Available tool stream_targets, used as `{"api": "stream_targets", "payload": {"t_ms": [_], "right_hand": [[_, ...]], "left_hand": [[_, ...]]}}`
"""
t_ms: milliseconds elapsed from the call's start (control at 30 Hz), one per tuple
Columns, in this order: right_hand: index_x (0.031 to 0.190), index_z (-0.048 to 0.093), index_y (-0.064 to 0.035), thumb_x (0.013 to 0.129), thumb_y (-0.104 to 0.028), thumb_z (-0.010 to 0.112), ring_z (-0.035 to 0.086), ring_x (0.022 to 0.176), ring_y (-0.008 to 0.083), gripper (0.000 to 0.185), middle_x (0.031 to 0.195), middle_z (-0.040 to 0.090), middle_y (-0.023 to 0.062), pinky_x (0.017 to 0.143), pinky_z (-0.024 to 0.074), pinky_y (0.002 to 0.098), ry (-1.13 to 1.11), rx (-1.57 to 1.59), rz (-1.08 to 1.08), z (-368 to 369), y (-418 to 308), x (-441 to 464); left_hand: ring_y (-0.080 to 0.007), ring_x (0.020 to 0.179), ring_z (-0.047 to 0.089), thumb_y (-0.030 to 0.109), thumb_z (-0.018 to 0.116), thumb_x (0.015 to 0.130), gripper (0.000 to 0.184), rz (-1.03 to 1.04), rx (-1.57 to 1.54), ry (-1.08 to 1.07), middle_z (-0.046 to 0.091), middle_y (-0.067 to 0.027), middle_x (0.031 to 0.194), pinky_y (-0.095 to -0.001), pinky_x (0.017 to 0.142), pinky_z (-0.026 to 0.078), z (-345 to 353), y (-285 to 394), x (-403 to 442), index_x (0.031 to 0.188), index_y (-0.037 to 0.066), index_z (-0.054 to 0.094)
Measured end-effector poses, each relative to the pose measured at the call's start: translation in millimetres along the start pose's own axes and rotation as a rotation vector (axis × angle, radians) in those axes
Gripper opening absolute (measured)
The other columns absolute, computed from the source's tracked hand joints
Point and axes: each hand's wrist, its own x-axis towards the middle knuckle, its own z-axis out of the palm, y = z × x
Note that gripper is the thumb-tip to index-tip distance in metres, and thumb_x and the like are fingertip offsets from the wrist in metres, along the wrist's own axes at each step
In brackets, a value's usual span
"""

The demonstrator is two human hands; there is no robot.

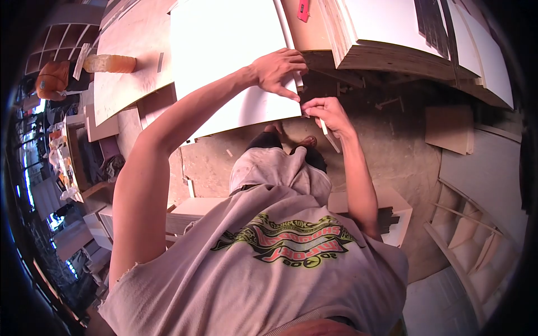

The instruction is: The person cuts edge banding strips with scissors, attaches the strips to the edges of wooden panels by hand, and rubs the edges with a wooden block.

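A large white panel (230,50) lies in front of me, its near right corner between my two hands. My left hand (278,71) rests on the panel by its right edge, thumb stretched toward the corner and fingertips bent over the edge. Just past that corner, my right hand (330,116) is closed, with a thin white strip (330,137) jutting from it toward me. Something small shows at its fingertips beside the corner, too small to make out.
Stacked white-faced boards (403,28) stand at the upper right, with a red tool (303,10) beside them. On a wooden board at left lies a bottle of orange-yellow liquid (112,63). A brown board (448,130) and a white frame (459,241) are on the right.
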Motion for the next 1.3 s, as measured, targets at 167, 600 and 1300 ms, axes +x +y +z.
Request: {"api": "stream_targets", "payload": {"t_ms": [167, 600, 1300], "right_hand": [[0.086, 0.065, 0.0003, 0.078, -0.003, 0.059, 0.054, 0.061, 0.0078, 0.011, 0.072, 0.061, 0.0012, 0.054, 0.0408, 0.0213, 0.065, 0.087, -0.057, 5.0, 26.7, -11.3], [0.116, 0.051, -0.0024, 0.083, -0.049, 0.057, 0.05, 0.065, 0.0132, 0.057, 0.079, 0.054, 0.0058, 0.058, 0.0411, 0.0274, 0.256, 0.234, 0.44, 53.1, 170.6, -57.3], [0.106, 0.053, -0.0032, 0.089, -0.056, 0.04, 0.052, 0.058, 0.0105, 0.057, 0.074, 0.058, 0.0041, 0.05, 0.0422, 0.0234, 1.123, 0.734, -0.126, 195.2, 145.4, -19.1]], "left_hand": [[-0.0332, 0.106, 0.048, 0.056, 0.066, 0.066, 0.062, -0.001, -0.024, 0.007, 0.053, -0.016, 0.103, -0.0426, 0.094, 0.036, -1.6, 0.5, 1.6, 0.095, 0.002, 0.055], [-0.0317, 0.12, 0.04, 0.058, 0.055, 0.076, 0.072, -0.033, 0.169, 0.353, 0.048, -0.0163, 0.121, -0.0451, 0.103, 0.027, 12.6, -6.2, -11.4, 0.12, 0.002, 0.048], [-0.0442, 0.135, 0.006, 0.086, 0.035, 0.064, 0.091, -0.233, 0.31, 0.19, 0.017, -0.0171, 0.147, -0.0729, 0.098, 0.004, 4.4, -74.4, -138.8, 0.137, 0.031, 0.033]]}}
